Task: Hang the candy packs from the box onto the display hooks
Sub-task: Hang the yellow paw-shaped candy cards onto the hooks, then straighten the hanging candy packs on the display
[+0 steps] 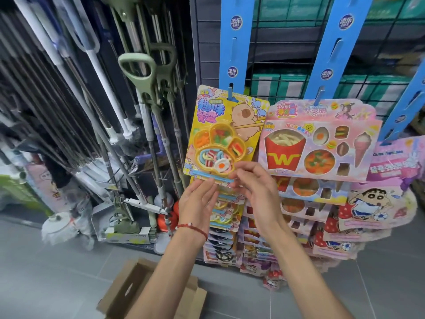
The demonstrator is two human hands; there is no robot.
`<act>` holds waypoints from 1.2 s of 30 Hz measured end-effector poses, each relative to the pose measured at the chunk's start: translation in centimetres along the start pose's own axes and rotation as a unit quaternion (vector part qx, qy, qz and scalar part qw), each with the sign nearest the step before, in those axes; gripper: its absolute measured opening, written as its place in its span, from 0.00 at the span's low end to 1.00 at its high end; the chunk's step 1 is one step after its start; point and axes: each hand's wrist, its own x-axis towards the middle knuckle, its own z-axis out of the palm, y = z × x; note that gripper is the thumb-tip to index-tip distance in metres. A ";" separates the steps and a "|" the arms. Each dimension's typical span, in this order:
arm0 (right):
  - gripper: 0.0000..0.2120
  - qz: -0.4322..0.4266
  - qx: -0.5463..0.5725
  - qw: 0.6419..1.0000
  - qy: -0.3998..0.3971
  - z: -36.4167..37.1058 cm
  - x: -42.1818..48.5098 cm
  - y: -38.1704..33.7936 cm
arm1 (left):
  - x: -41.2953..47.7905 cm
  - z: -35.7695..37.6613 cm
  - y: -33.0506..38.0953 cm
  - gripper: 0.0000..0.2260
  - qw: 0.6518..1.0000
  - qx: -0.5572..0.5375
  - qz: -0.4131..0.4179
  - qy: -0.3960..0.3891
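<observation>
Reaching over the open box (147,293), your left hand (197,201) and right hand (255,183) are loosely spread at the lower edge of the yellow candy pack (226,132), gripping nothing. Light, stiff card: pinch its edges, not the blister. Above your fingers, it hangs from the blue hook strip (234,42).

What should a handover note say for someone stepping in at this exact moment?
Left hand: open, fingers just below the yellow candy pack, holding nothing.
Right hand: open, fingers at the pack's lower edge; a firm grip is not evident.
The yellow pack hangs on the hook of the left blue strip, more packs beneath it.
The cardboard box sits open on the floor; no packs visible inside, though its interior is partly hidden.
Left: check the box for remaining packs.
</observation>
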 end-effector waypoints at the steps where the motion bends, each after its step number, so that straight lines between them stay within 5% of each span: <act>1: 0.06 0.000 0.001 1.000 -0.005 0.7 -0.1 0.3 | 0.1 -0.6 0.2 0.23 1.000 0.006 -0.006 -0.001; 8: 0.07 0.046 -0.010 0.998 -0.027 7.2 -1.4 4.3 | 1.1 -7.0 2.9 0.21 0.995 0.067 -0.055 -0.045; 10: 0.07 0.068 -0.025 0.997 -0.023 9.5 -2.0 6.4 | 1.5 -10.1 4.0 0.14 0.992 0.086 -0.076 -0.046; 12: 0.07 0.092 -0.043 0.995 -0.008 11.9 -2.7 9.2 | 2.1 -14.0 5.3 0.05 0.990 0.102 -0.094 -0.031; 17: 0.06 0.193 -0.066 0.978 0.047 18.2 -5.3 17.6 | 4.0 -25.7 8.8 0.06 0.977 0.152 -0.144 0.031; 25: 0.08 0.365 -0.072 0.920 0.122 23.0 -9.0 29.6 | 7.2 -39.4 11.3 0.07 0.948 0.177 -0.232 0.128; 36: 0.07 0.543 -0.144 0.823 0.079 21.5 -11.2 47.3 | 12.0 -53.0 4.9 0.07 0.878 0.281 -0.309 0.233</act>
